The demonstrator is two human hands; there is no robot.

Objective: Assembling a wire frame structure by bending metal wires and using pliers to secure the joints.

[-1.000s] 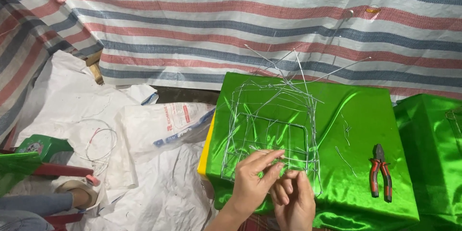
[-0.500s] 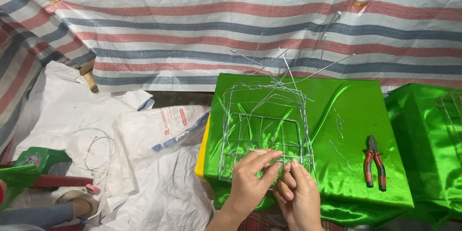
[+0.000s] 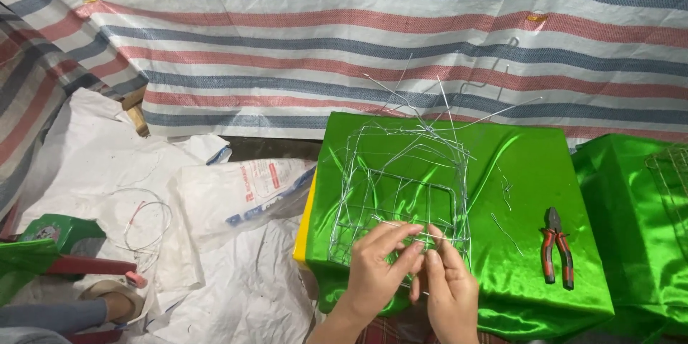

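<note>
A box-shaped frame of thin silver wire (image 3: 401, 179) stands on a block covered in shiny green cloth (image 3: 523, 172). Loose wire ends stick up from its top. My left hand (image 3: 378, 266) and my right hand (image 3: 446, 285) meet at the frame's near lower edge. Both pinch a thin straight wire (image 3: 412, 231) that lies across that edge. Red-handled pliers (image 3: 556, 246) lie on the green cloth to the right of my hands, apart from them. Short wire offcuts (image 3: 506, 232) lie between the frame and the pliers.
A striped red, blue and white tarp (image 3: 344, 36) hangs behind. White sacks (image 3: 215, 201) cover the floor at left, with a wire coil (image 3: 147, 218) on them. A second green-covered block (image 3: 638, 215) stands at right. A green and red stool (image 3: 50, 251) and someone's foot (image 3: 107, 301) are at lower left.
The view has shifted slightly, so the block sits further right in frame. My hands stay at the frame's near edge, fingers working the thin wire; nothing else moved.
</note>
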